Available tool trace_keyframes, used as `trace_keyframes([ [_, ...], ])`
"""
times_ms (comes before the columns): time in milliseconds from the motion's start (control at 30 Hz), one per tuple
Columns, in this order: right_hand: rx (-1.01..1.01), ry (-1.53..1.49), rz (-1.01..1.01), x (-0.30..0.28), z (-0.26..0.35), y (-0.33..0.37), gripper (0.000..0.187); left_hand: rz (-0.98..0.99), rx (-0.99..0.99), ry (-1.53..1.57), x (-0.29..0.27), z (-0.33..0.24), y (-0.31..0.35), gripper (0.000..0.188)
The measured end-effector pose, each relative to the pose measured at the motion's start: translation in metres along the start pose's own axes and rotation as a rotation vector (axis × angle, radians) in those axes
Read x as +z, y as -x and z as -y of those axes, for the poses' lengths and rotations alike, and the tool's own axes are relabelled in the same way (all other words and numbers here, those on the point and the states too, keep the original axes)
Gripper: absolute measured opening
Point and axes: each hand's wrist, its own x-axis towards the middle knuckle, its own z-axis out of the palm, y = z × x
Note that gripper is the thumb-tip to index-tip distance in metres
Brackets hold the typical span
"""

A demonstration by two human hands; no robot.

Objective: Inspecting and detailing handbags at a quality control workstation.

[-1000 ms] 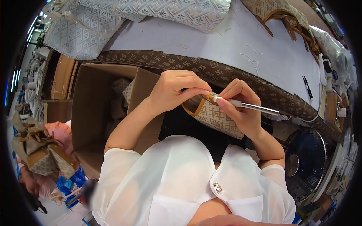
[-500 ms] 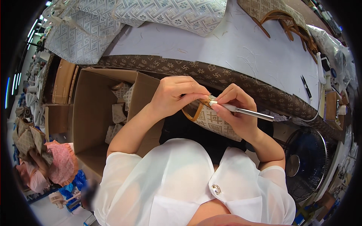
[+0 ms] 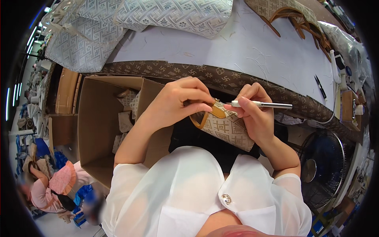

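Observation:
A beige patterned fabric bag (image 3: 229, 129) with orange-tan leather trim lies over my lap, its trimmed opening facing left. At its upper edge, my left hand (image 3: 179, 98) has thumb and forefinger closed around the leather-trimmed corner; the exact contact is partly hidden by the fingers. My right hand (image 3: 256, 112) grips a slim white-and-silver pen-like tool (image 3: 276, 105). The tool's thin tip points left toward the trim, just right of my left fingertips, and its silver end sticks out to the right. Its exact kind I cannot make out.
A tall open cardboard box (image 3: 94, 126) with patterned pieces inside stands at my left. Ahead is a white-topped table (image 3: 205, 49) with silver patterned fabric (image 3: 173, 15), brown leather straps (image 3: 304, 25) and a black pen (image 3: 320, 87). A floor fan (image 3: 323, 170) stands right. Another person (image 3: 45, 193) works far left.
My right hand and the tool have drawn back slightly to the right and up from the leather corner. More of the orange-tan trim shows. The other person at far left has shifted posture.

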Motion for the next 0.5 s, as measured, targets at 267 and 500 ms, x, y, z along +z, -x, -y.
trace_keyframes([
  [267, 0.045, 0.181, 0.086, -0.001, 0.004, 0.000, 0.014, 0.067, 0.298, -0.375, -0.009, -0.012, 0.004, 0.015],
  [500, 0.052, 0.384, 0.134, 0.006, 0.005, 0.002, 0.015, 0.089, 0.213, -0.392, -0.002, -0.015, 0.002, 0.014],
])
